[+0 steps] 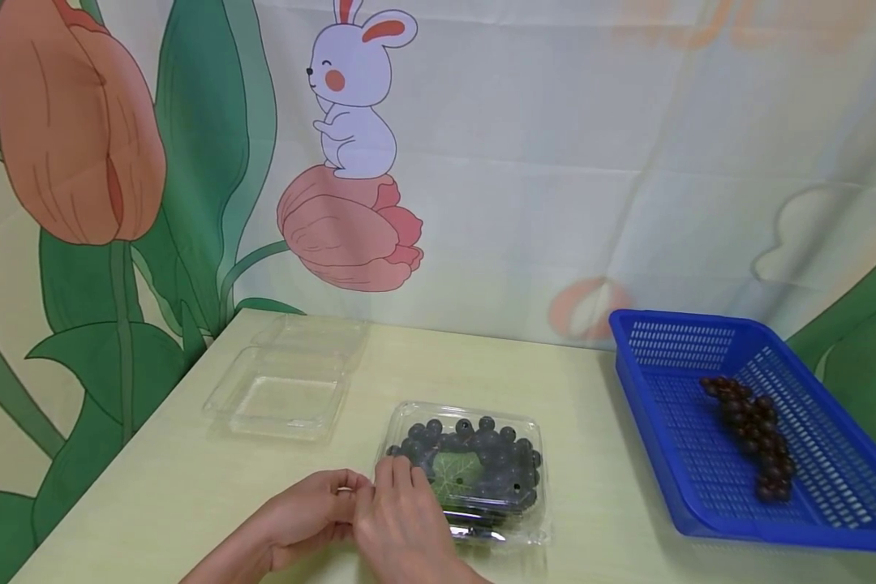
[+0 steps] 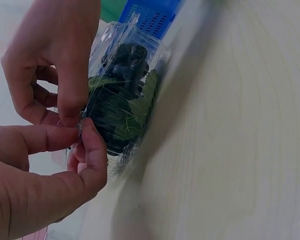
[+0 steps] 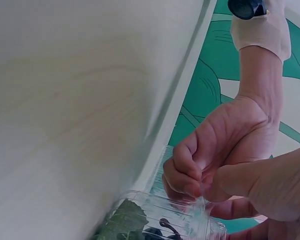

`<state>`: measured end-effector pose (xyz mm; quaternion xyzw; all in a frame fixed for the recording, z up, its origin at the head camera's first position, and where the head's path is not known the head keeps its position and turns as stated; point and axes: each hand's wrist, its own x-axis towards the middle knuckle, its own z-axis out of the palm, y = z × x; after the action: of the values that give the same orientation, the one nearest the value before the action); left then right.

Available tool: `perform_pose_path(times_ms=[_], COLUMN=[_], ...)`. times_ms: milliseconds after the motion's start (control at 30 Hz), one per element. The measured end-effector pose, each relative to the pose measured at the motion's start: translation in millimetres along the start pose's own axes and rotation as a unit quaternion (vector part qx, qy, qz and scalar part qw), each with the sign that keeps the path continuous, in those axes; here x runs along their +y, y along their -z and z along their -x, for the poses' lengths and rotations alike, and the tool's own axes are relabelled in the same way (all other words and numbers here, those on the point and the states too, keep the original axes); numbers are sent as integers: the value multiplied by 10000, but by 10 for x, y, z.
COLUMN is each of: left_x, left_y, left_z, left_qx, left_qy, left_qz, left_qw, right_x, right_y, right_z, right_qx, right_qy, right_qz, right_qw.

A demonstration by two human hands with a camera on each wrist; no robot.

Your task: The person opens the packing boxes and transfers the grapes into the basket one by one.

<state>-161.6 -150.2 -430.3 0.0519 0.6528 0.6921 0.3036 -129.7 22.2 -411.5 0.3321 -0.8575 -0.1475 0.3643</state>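
Note:
A clear plastic clamshell box point(image 1: 474, 410) with its lid down stands at the table's front middle. Inside it are dark grapes point(image 1: 491, 454) and a green leaf point(image 1: 453, 470). At the box's left front corner my left hand point(image 1: 310, 511) pinches the rim between thumb and forefinger, as the left wrist view shows. Right beside it, my right hand point(image 1: 401, 519) also pinches the rim, its fingers curled over the lid's edge. In the right wrist view the thumbs meet at the rim, and part of the grip is hidden behind the fingers.
Behind and left, an open clear box point(image 1: 285, 426) lies on the pale wooden table point(image 1: 577, 422). To the right stands a blue plastic basket point(image 1: 646, 438) with a bunch of reddish grapes point(image 1: 755, 434) in it. A printed curtain point(image 1: 511, 162) hangs along the table's back edge.

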Motion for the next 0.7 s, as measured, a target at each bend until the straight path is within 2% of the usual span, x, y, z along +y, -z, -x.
perform_pose_path(times_ms=[167, 300, 433, 567, 700], left_x=[4, 19, 15, 20, 43], left_y=[-3, -9, -16, -19, -9], left_z=[-1, 8, 17, 23, 23], left_qx=[-3, 127, 262, 249, 216], left_qy=[-34, 11, 14, 64, 187], left_qz=[-65, -219, -375, -370, -280], left_qw=[10000, 9997, 9990, 9990, 9992], right_x=[-9, -62, -97, -97, -69], right_y=[16, 26, -3, -27, 0], right_z=[-2, 1, 14, 43, 70], right_qx=[-177, -383, -176, -54, -330], right_qy=[-142, -419, -663, -686, -586], right_qz=[-58, -15, 90, 77, -88], right_qw=[9997, 9984, 9976, 9976, 9977])
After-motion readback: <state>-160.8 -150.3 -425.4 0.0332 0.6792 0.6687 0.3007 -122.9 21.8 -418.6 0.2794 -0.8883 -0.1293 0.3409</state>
